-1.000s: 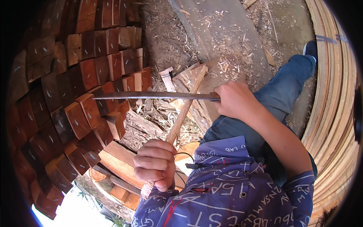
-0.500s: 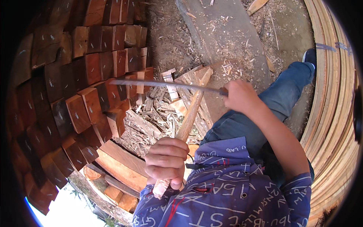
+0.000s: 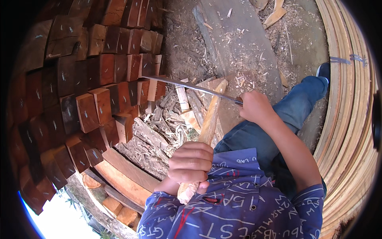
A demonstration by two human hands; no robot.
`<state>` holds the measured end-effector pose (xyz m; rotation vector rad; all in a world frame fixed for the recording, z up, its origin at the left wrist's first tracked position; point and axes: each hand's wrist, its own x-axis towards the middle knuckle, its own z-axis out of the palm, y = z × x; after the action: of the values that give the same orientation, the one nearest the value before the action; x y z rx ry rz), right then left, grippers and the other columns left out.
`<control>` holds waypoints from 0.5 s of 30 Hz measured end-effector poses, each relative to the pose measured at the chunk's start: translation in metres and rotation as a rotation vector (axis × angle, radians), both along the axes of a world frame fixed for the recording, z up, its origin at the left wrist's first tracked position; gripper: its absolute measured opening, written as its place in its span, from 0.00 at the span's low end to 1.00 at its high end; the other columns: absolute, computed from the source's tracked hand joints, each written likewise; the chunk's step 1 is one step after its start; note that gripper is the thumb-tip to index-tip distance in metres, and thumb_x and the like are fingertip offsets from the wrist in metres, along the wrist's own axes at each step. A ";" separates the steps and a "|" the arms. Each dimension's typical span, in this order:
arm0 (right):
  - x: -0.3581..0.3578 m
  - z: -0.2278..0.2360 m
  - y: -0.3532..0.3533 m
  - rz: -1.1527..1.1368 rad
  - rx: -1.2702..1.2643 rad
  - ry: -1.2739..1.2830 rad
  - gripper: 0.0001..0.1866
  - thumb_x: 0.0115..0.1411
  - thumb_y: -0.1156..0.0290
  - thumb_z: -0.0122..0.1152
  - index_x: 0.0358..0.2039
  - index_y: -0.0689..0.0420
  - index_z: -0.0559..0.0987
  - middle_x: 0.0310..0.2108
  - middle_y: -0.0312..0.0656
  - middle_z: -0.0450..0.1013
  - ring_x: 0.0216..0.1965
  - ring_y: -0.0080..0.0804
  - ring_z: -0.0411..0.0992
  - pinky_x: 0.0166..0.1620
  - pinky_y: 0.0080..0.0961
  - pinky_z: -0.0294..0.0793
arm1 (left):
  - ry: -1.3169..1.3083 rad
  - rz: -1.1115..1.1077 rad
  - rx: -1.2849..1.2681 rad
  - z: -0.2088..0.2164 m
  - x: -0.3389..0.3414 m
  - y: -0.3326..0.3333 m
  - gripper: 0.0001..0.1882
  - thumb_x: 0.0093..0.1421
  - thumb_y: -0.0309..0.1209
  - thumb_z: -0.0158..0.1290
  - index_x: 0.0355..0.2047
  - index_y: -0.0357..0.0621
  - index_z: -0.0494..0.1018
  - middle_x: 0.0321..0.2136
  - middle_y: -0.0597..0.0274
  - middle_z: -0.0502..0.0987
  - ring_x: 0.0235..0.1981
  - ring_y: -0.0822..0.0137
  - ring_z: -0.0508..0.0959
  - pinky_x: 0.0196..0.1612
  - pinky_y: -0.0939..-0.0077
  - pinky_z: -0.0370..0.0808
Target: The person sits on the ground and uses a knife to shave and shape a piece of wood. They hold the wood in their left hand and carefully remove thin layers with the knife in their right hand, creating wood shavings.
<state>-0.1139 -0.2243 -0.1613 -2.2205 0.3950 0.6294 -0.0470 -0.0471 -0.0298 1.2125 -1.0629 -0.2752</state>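
Flanking you are a big stack of reddish-brown timber blocks (image 3: 93, 107) at left and a bundle of long pale wooden strips (image 3: 338, 131) at right. Between them, over wood scraps (image 3: 165, 125), slants a roughly shaped stick (image 3: 212, 115). A long, thin blade (image 3: 187, 85) crosses its far end; whether they touch is unclear. Your left hand (image 3: 191, 163) wraps the stick's near part; your right hand (image 3: 254, 105) grips the blade's near end. A twisting stick could let the edge skid toward your left knuckles.

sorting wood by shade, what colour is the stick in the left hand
The stick is light golden tan, best seen in the head view.
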 end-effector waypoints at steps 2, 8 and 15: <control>-0.003 0.004 0.002 0.019 0.001 -0.073 0.08 0.44 0.71 0.58 0.23 0.62 0.80 0.21 0.54 0.75 0.26 0.50 0.76 0.34 0.42 0.75 | 0.007 0.012 0.009 0.003 -0.001 -0.001 0.14 0.58 0.35 0.55 0.22 0.41 0.67 0.14 0.63 0.70 0.13 0.67 0.70 0.16 0.71 0.71; 0.002 0.041 0.010 0.044 0.152 -0.067 0.10 0.45 0.70 0.60 0.27 0.61 0.80 0.22 0.54 0.74 0.28 0.52 0.75 0.36 0.43 0.75 | 0.077 0.085 -0.006 0.003 0.011 0.015 0.12 0.59 0.32 0.54 0.25 0.37 0.67 0.18 0.59 0.71 0.14 0.62 0.70 0.19 0.65 0.72; -0.007 -0.019 -0.024 -0.041 -0.171 0.067 0.08 0.45 0.71 0.58 0.25 0.62 0.80 0.23 0.52 0.75 0.29 0.50 0.76 0.35 0.42 0.75 | 0.008 0.168 0.015 0.006 0.004 -0.001 0.17 0.57 0.39 0.56 0.20 0.44 0.63 0.13 0.65 0.67 0.12 0.68 0.68 0.16 0.71 0.70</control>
<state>-0.1204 -0.2483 -0.1806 -2.3511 0.5460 0.6710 -0.0425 -0.0478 -0.0240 1.3046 -0.9472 -0.1583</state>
